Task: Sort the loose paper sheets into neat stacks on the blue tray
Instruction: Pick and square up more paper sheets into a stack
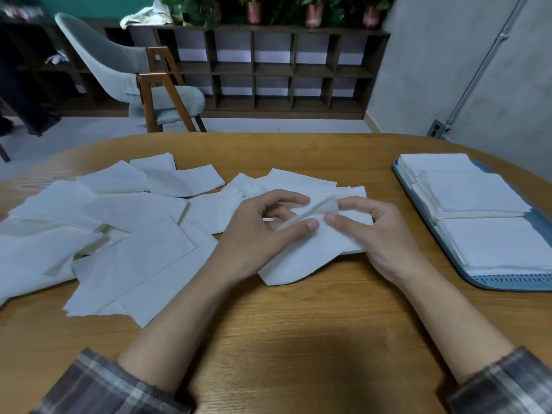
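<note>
Left grip [263, 230] and right grip [378, 231] pinch one sheet [304, 258] at its fold — likely squaring it for the tray [507, 286].

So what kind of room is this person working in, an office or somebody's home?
Probably an office or a studio-like room, though a home can't be ruled out. A wooden table is strewn with paper sheets, a grey chair stands beyond it, and a dark cubby shelf topped with potted plants lines the wall.

A wooden table [298, 339] carries scattered paper sheets [134, 210] left, blue tray [507, 283] right.
</note>
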A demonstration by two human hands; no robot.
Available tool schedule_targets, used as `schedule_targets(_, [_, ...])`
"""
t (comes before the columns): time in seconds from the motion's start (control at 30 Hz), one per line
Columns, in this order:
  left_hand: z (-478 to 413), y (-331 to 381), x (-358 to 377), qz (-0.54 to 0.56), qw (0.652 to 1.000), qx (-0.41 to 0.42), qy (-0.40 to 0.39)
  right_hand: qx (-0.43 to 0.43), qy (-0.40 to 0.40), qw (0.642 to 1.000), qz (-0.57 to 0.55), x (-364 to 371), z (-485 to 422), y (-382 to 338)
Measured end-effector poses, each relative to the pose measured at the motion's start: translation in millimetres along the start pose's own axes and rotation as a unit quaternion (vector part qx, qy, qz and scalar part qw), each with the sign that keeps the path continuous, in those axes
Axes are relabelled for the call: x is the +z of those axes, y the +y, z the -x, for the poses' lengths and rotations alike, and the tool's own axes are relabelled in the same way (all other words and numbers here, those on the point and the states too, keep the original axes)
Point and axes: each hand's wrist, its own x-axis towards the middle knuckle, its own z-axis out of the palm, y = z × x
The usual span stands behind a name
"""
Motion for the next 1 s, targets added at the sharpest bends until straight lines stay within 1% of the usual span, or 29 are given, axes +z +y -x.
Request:
schedule_targets(0.1, [-4.5,-6.8,-5.8,-0.03,0.998,-0.013,0.055,0.029,0.028,0.998,-0.05,-3.3,-1.4,0.1])
schedule_targets(0.2, [-7.1,-10.1,-10.5,-0.009,0.995,-0.013,0.102,0.048,-0.001,0.996,-0.079,-3.8,-2.2,-0.3])
schedule_targets(0.3, [-7.3,-10.1,-8.0,0.002,0.994,-0.009,0.106,0.038,-0.054,0.994,-0.084,3.0,1.0,-2.9])
schedule_targets(0.37, [-7.1,-10.6,-5.9,0.003,0.994,-0.007,0.11,0.031,-0.069,0.994,-0.076,6.4,1.9,-4.3])
schedule_targets(0.53, [-6.8,-13.0,-2.3,0.011,0.995,-0.001,0.104,0.011,-0.077,0.995,-0.067,6.3,2.6,-6.0])
schedule_targets(0.67, [-7.3,-15.4,-0.4,0.01,0.995,-0.007,0.098,0.0,-0.071,0.997,-0.022,7.7,2.9,-6.1])
schedule_targets(0.73, [-8.0,-16.6,0.3,0.005,0.994,0.004,0.11,-0.012,-0.065,0.998,-0.011,8.3,2.6,-5.1])
schedule_targets(0.8, [-8.6,-14.7,0.9,-0.021,0.991,0.018,0.127,-0.022,-0.065,0.996,-0.058,6.5,2.4,-5.0])
schedule_targets(0.83, [-8.0,-12.1,1.1,-0.021,0.992,0.014,0.126,-0.02,-0.071,0.992,-0.106,5.0,2.4,-6.0])
schedule_targets(0.9, [-5.5,-6.6,0.8,0.04,0.995,-0.01,0.089,-0.017,-0.081,0.979,-0.184,2.6,1.6,-7.9])
schedule_targets(0.93, [-4.3,-4.6,0.1,0.079,0.995,-0.026,0.062,-0.016,-0.074,0.979,-0.191,2.5,0.8,-7.8])
schedule_targets(0.97, [-3.6,-2.7,-0.3,0.102,0.993,-0.036,0.042,-0.018,-0.06,0.983,-0.175,2.5,0.1,-7.2])
schedule_targets(1.0, [-3.4,-3.0,-0.1,0.101,0.994,-0.034,0.033,-0.021,-0.046,0.989,-0.142,3.0,-0.7,-6.4])
